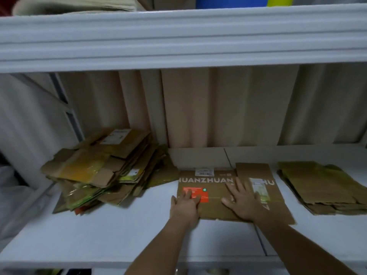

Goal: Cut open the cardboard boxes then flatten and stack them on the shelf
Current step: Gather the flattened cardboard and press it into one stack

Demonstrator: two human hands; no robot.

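Observation:
A flattened brown cardboard box [214,207] with white lettering, a red label and a white sticker lies on the white shelf [111,231], middle right. My left hand [185,206] presses flat on its left part, fingers over the red label. My right hand [243,201] presses on its middle with fingers spread. A loose flap [256,171] of the box lies toward the back right.
A messy pile of flattened boxes [103,171] with yellow tape sits at the left of the shelf. Another neat stack [325,189] lies at the right. A beige curtain [218,108] hangs behind. The upper shelf's white edge [178,36] runs overhead.

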